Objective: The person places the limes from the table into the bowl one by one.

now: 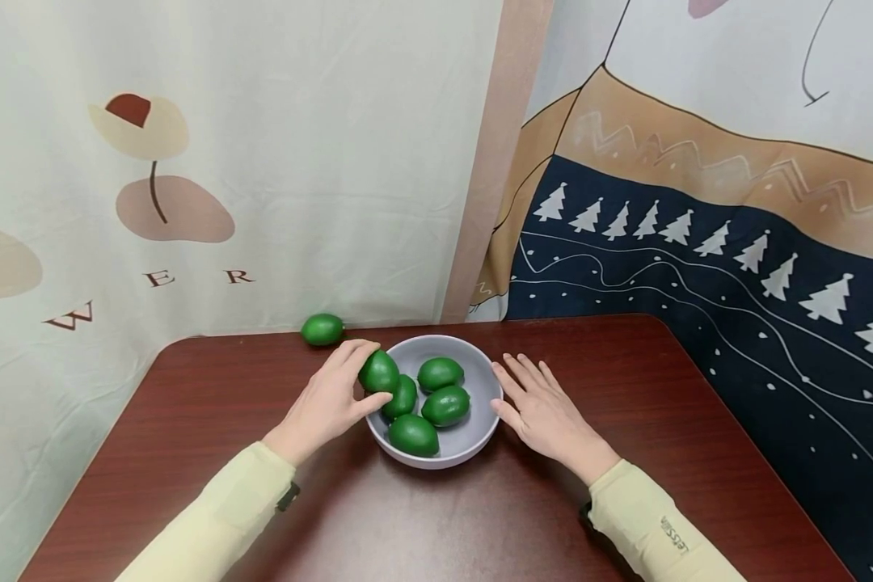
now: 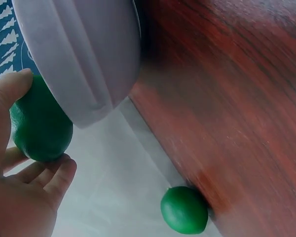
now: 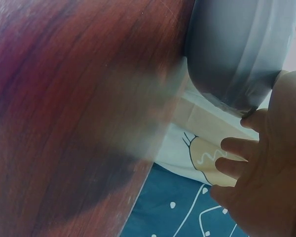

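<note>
A grey-lavender bowl [image 1: 482,384] stands on the table, with several green limes in it, one of them [image 1: 413,436] near its front side. At the bowl's left rim, my left hand [image 1: 327,396] holds another lime [image 1: 379,371] between thumb and fingers. The left wrist view shows this lime [image 2: 42,121] beside the bowl's outer wall [image 2: 84,54], raised near rim height. On the opposite side, my right hand [image 1: 546,408] rests against the bowl with its fingers extended. Its thumb and a finger touch the bowl's wall [image 3: 237,54] in the right wrist view.
One more lime [image 1: 322,330] lies at the table's back edge, left of the bowl. The dark reddish wooden table [image 1: 422,533] has rounded back corners. Behind it hangs a pale curtain [image 1: 335,162], and a navy tree-patterned cloth [image 1: 662,267] hangs at the right.
</note>
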Demonstrator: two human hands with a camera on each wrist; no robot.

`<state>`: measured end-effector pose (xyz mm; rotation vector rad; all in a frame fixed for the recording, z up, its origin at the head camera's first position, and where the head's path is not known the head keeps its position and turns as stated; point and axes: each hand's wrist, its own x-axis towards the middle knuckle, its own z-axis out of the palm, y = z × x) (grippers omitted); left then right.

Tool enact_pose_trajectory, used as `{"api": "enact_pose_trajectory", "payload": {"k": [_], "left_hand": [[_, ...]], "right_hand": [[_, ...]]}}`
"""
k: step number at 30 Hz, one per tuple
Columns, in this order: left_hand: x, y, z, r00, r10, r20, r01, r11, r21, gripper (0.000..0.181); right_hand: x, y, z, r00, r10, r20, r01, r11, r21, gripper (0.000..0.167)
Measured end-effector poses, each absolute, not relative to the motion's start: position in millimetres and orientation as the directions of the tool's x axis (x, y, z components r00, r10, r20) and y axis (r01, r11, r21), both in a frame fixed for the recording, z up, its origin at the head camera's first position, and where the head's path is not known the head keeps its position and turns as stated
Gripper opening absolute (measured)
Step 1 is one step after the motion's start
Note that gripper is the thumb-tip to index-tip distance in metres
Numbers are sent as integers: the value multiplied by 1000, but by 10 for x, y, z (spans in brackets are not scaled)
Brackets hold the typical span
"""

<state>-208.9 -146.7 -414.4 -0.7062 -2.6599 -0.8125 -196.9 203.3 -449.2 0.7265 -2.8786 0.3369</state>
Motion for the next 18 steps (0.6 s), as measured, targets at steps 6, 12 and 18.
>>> {"api": "enact_pose_trajectory", "payload": {"k": [6,12,18], "left_hand": [[-2100,-1379,-4143,-837,409,364,542,709,452,71],[-2108,-1289,-4141,-831,447,332,556,697,453,72],[-2118,-1203,-4143,-826,474,306,564,698,441,71]], "right_hand": [[-1973,2032,-4493,-869,-450,205,-485,857,-173,64],[-1975,2029,-4494,-869,-449,208,-484,857,-177,65],[-1975,2031,-4496,-868,-450,210,-486,855,-179,64]]}}
